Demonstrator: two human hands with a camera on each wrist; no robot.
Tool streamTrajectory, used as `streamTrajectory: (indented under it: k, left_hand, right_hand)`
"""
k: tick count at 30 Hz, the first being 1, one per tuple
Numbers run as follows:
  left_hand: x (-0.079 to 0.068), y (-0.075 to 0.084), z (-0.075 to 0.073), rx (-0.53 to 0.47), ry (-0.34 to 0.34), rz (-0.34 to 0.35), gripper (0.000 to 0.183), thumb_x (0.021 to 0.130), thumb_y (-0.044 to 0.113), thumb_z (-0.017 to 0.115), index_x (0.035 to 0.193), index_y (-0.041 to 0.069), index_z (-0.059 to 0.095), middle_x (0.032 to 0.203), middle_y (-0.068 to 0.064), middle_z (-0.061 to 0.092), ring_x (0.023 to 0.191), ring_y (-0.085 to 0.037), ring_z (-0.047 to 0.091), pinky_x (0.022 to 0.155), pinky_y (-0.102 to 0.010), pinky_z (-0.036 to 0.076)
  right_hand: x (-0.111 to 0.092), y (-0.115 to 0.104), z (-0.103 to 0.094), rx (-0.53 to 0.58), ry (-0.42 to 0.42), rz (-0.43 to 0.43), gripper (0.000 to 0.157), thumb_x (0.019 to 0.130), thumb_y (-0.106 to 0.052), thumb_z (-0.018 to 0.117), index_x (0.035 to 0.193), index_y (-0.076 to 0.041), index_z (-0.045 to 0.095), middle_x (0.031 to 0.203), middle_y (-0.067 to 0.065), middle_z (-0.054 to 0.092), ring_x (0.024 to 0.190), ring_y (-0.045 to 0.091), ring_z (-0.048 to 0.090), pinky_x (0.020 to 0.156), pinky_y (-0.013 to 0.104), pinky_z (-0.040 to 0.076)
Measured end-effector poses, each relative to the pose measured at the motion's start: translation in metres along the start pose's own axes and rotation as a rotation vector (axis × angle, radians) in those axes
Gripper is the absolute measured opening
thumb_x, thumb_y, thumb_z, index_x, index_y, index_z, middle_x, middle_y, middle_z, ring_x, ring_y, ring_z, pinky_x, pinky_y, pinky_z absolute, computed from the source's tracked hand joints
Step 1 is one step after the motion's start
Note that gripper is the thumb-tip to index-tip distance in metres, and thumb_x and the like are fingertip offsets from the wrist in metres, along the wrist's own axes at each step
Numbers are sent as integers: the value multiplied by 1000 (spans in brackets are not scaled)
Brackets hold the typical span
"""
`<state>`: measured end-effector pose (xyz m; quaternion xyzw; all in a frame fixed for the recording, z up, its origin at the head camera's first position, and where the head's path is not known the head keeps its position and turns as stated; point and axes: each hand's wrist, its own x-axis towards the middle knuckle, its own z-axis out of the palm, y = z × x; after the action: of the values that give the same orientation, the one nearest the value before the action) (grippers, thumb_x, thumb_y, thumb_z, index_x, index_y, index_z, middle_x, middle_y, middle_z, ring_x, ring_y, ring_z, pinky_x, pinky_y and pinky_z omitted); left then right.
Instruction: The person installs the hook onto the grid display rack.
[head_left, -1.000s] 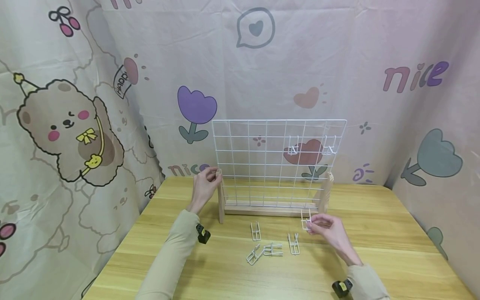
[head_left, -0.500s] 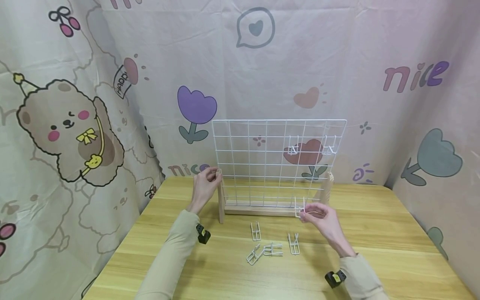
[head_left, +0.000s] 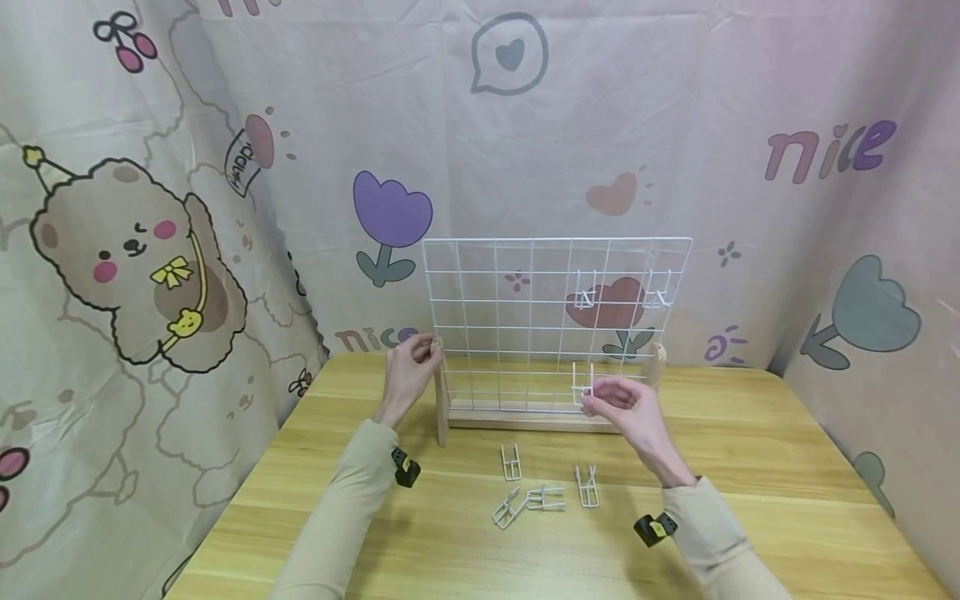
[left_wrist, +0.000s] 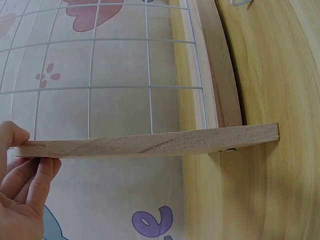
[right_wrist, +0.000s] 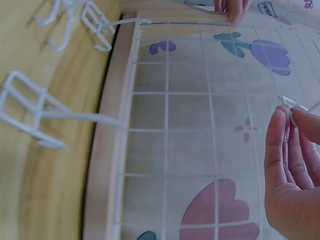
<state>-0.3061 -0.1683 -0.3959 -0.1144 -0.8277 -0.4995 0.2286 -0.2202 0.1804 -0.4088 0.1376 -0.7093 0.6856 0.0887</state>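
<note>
My left hand point(head_left: 407, 371) pinches the top of the wooden left upright point(left_wrist: 140, 143) of a stand, thumb on one side and fingertips on the other in the left wrist view. Between thumb and fingers of my right hand point(head_left: 630, 417) is a white wire hook point(head_left: 582, 387), prongs pointing up. It is in front of the lower right part of the white wire grid point(head_left: 533, 327); whether it touches the grid I cannot tell. In the right wrist view fingers hide most of the held hook point(right_wrist: 286, 101). Two similar hooks, one left point(head_left: 585, 300) and one right point(head_left: 659, 298), hang high on the grid.
Several loose wire hooks lie on the table before the stand: one behind point(head_left: 512, 462), one at right point(head_left: 588, 487), and two close together, a tilted hook point(head_left: 507, 510) and a sideways hook point(head_left: 545, 498). A patterned curtain point(head_left: 480, 150) hangs behind the wooden table point(head_left: 750, 467).
My right hand has moved up and to the left with the hook, from near the stand's base to the lower grid. The left hand has stayed on the upright.
</note>
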Motion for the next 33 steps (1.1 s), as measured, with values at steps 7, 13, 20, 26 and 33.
streamTrajectory:
  k: [7, 13, 20, 26, 33]
  left_hand:
    - [-1, 0, 0, 18, 5, -2, 29, 93, 10, 67, 119, -4, 68, 111, -24, 74, 102, -35, 74, 88, -43, 63]
    - [-1, 0, 0, 18, 1, -11, 30, 93, 11, 67, 120, -4, 68, 111, -24, 73, 103, -35, 74, 89, -44, 63]
    - [0, 0, 1, -1, -7, -18, 33, 93, 10, 67, 122, -8, 66, 113, -26, 72, 105, -36, 73, 90, -42, 62]
    - [0, 0, 1, -9, -4, -12, 33, 93, 8, 67, 122, -8, 66, 114, -26, 72, 106, -36, 73, 90, -39, 62]
    - [0, -1, 1, -7, -3, -6, 33, 94, 9, 66, 122, -8, 66, 114, -26, 72, 107, -36, 73, 90, -38, 62]
  right_hand:
    - [15, -13, 12, 9, 3, -40, 26, 87, 3, 72, 108, 14, 61, 82, -12, 75, 74, 5, 73, 76, 21, 64]
    - [25, -21, 21, 63, 1, -65, 24, 89, 4, 70, 109, 13, 60, 83, -10, 75, 73, 6, 74, 75, 23, 65]
    - [35, -28, 32, 163, -20, -94, 27, 91, 7, 66, 112, 20, 54, 85, -6, 75, 73, 11, 75, 76, 33, 67]
    - [44, -35, 42, 161, -3, -84, 27, 92, 5, 66, 112, 17, 55, 85, -6, 75, 73, 9, 74, 78, 31, 66]
    - [55, -43, 53, 161, 2, -86, 18, 93, 4, 65, 109, 10, 59, 82, -10, 75, 73, 9, 74, 81, 32, 66]
